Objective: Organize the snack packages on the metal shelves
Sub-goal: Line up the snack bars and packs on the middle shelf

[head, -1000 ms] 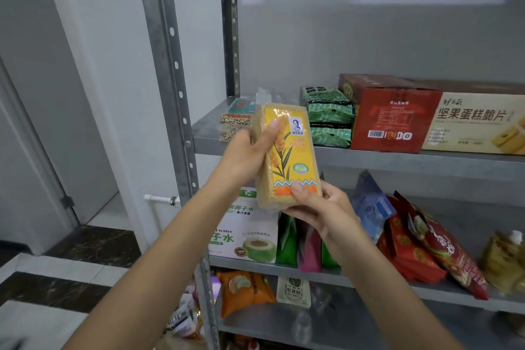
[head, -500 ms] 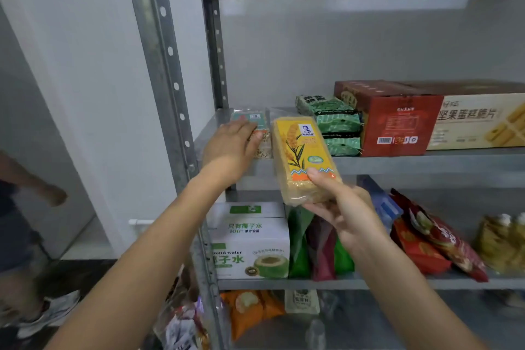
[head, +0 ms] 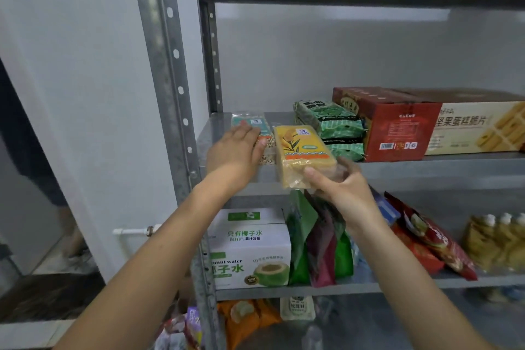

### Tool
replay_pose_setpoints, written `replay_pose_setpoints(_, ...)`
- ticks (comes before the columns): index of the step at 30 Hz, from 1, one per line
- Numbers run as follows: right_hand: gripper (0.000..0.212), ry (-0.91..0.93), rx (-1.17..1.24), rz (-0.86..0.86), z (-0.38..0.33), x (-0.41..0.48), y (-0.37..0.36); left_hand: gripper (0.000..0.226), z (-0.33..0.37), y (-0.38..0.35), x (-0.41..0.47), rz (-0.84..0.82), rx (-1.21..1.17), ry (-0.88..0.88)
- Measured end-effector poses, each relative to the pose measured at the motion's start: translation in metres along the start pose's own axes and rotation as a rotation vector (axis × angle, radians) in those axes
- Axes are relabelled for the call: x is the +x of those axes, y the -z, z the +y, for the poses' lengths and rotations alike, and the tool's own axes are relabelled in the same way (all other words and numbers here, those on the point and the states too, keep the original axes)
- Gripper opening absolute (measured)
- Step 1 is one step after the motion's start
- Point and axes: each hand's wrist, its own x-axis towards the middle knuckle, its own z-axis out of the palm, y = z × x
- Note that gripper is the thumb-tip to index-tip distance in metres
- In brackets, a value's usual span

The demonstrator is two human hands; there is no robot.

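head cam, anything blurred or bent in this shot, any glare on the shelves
Head view: the front upright leans, bent by the wide-angle lens; the right hand gripping the yellow package is smeared at its fingertips; the left hand, flat on the teal package, looks sharper; a pale band of light crosses the back wall; the orange pack on the bottom shelf is soft.

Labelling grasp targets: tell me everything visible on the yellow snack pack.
The yellow snack pack is a flat rectangular block in clear wrap: yellow label, plant drawing, badge, orange-teal zigzag band, grainy sides. The right hand grips its near end, thumb on top. Its far end sits over the shelf, between a teal pack and green packs; shelf contact unclear.
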Motion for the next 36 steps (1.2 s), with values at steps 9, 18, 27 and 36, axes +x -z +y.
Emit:
replay_pose_setpoints(9, 0.097, 0.608, -0.898, 0.489, -0.01, 0.042, -0.023, 0.048, -0.005, -0.002, 0.003, 0.028, -0.077, -0.017)
replay_pose_setpoints(18, 0.104, 0.696, -1.081, 0.195, -0.043, 0.075, -0.009, 0.047, -0.006, -0.006, 0.002, 0.045, -0.087, -0.008)
replay_pose_setpoints(27, 0.091, 0.59, -1.297, -0.091, -0.047, 0.084, 0.03, 0.048, -0.003, -0.008, 0.001, 0.076, -0.074, 0.004)
replay_pose_setpoints(36, 0.057, 1.001, -1.136, 0.339, -0.009, 0.052, 0.042, 0.048, -0.003, -0.009, 0.002, 0.066, -0.082, 0.008)
